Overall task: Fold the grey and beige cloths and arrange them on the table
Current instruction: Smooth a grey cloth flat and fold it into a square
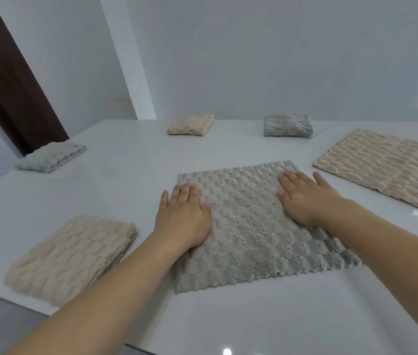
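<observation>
A grey textured cloth (249, 226) lies spread flat in the middle of the white table (126, 160). My left hand (183, 216) rests palm down on its left edge, fingers apart, holding nothing. My right hand (305, 198) presses flat on the cloth's far right part. A beige cloth (387, 167) lies unfolded at the right. Folded cloths sit around: a beige one (72, 254) at the near left, a pale grey one (51, 156) at the far left, a beige one (191, 124) and a grey one (288, 125) at the back.
The table's near left corner and edge (10, 298) drop to a grey floor. A white wall (254, 60) stands right behind the table, with a dark brown door (5, 78) at the far left.
</observation>
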{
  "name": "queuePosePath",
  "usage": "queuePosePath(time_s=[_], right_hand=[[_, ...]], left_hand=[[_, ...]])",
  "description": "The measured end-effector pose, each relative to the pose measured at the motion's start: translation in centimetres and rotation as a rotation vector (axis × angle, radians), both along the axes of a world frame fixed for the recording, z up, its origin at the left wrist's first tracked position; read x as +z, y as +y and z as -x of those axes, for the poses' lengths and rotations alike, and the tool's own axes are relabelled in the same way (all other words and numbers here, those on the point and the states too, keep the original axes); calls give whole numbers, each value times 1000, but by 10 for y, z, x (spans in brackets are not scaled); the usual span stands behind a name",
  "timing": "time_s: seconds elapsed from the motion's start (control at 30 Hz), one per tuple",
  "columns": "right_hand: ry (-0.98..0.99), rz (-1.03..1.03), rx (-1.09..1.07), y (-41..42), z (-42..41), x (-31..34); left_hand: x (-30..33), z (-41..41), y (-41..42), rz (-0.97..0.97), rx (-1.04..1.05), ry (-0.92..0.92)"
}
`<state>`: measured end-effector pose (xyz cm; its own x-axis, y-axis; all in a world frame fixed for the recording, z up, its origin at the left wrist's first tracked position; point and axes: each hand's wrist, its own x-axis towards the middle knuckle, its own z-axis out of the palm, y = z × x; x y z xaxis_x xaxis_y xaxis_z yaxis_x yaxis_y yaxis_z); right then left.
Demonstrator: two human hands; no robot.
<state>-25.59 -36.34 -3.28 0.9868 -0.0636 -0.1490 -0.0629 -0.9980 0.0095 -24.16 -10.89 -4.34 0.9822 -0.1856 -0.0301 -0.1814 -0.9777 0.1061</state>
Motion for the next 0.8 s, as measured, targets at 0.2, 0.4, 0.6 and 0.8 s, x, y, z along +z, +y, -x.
queuePosePath(time_s=[0.2,0.4,0.6,0.8], right_hand=[[-101,-116,147,44,43,3],[-94,-110,89,9,76,-14],[-49,-110,4,-5,57,-2],[-152,-161,164,40,-19,18]], left_hand=[[1,59,-32,129,-147,-62],[-8,73,-7,41,-135,-5],[7,55,0,24,-63,63],[43,-28,-34,110,-172,-81]])
